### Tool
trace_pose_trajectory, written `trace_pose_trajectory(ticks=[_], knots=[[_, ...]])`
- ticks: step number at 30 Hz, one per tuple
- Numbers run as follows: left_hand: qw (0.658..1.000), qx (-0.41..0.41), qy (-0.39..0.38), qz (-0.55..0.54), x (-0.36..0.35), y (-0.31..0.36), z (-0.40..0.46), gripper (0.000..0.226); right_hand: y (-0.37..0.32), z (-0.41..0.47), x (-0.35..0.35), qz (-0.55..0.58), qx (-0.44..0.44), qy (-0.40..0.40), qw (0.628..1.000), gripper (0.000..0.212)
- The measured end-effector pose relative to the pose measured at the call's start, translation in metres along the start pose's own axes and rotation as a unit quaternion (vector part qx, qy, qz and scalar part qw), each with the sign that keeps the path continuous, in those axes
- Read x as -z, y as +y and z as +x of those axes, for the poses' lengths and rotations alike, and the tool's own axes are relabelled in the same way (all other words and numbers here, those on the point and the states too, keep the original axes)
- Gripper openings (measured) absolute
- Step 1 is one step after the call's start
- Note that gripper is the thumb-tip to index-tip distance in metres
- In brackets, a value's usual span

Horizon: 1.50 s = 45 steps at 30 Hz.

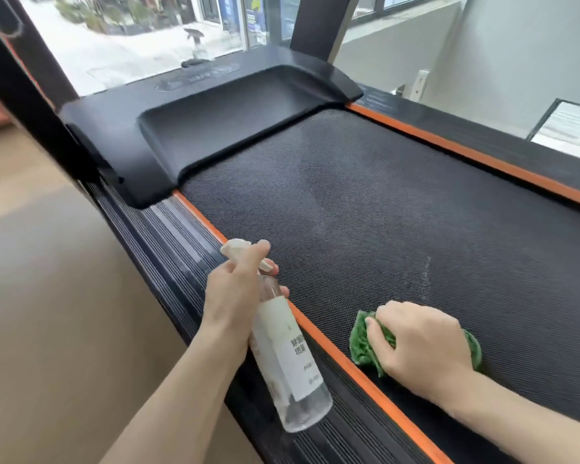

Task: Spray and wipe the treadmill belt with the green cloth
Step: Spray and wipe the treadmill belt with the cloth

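Observation:
The black treadmill belt (365, 209) runs from the near right up to the motor cover. My left hand (231, 293) grips a clear spray bottle (290, 356) with a white label and white trigger head, held above the belt's left orange strip. A finger lies on the trigger. My right hand (422, 343) holds the green cloth (362, 346) pressed down on the near part of the belt. A faint pale streak (427, 279) and a damp patch (322, 185) show on the belt.
Orange strips (466, 152) line both sides of the belt, with ribbed black side rails (168, 236) outside them. The black motor cover (215, 122) rises at the far end. A window (141, 45) stands behind it. Beige floor (47, 296) lies to the left.

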<state>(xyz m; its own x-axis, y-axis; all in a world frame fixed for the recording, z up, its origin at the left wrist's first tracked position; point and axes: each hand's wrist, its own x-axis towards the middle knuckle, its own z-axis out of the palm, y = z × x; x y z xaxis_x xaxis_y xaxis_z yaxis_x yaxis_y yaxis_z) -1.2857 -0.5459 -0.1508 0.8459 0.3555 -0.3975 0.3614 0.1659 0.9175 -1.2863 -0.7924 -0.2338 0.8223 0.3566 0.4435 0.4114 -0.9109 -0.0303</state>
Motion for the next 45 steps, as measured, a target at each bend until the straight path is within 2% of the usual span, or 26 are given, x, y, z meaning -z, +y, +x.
trace_pose_trajectory(ticks=[4, 9, 12, 17, 19, 25, 28, 31, 34, 38, 45], knots=[[0.999, 0.007, 0.027, -0.043, 0.012, 0.001, 0.005, 0.037, -0.018, 0.017, -0.007, 0.056, 0.108, -0.012, 0.993, 0.033], [0.996, -0.002, 0.049, -0.069, 0.035, -0.006, 0.021, 0.038, -0.050, 0.099, -0.048, 0.082, 0.162, -0.032, 0.983, 0.032], [0.994, -0.011, 0.057, -0.094, 0.044, -0.013, 0.029, 0.039, -0.069, 0.169, -0.081, 0.065, 0.100, -0.028, 0.992, 0.035], [0.995, -0.024, 0.043, -0.085, 0.043, -0.018, 0.030, 0.040, -0.092, 0.243, -0.110, 0.018, -0.100, -0.076, 0.992, 0.042], [0.995, -0.020, 0.037, -0.088, 0.047, -0.019, 0.030, 0.039, -0.095, 0.224, -0.105, 0.014, -0.096, -0.076, 0.992, 0.041], [0.996, -0.029, 0.019, -0.077, 0.064, 0.003, 0.058, 0.036, -0.078, 0.102, -0.051, 0.052, 0.027, -0.088, 0.994, 0.038], [0.994, -0.033, 0.021, -0.102, 0.072, 0.014, 0.080, 0.035, -0.071, 0.104, -0.049, 0.055, 0.075, -0.075, 0.993, 0.038], [0.995, -0.033, 0.017, -0.095, 0.069, 0.010, 0.084, 0.032, -0.083, 0.155, -0.075, 0.058, 0.120, -0.054, 0.990, 0.035], [0.996, -0.035, 0.015, -0.079, 0.066, 0.008, 0.084, 0.029, -0.122, 0.232, -0.111, 0.045, 0.086, -0.043, 0.994, 0.035], [0.998, -0.028, 0.029, -0.046, 0.068, 0.009, 0.091, 0.028, -0.157, 0.277, -0.129, 0.024, 0.016, -0.096, 0.995, 0.037], [0.999, -0.011, 0.033, -0.001, 0.069, 0.011, 0.088, 0.042, -0.098, 0.138, -0.061, 0.039, 0.026, -0.108, 0.993, 0.041]])
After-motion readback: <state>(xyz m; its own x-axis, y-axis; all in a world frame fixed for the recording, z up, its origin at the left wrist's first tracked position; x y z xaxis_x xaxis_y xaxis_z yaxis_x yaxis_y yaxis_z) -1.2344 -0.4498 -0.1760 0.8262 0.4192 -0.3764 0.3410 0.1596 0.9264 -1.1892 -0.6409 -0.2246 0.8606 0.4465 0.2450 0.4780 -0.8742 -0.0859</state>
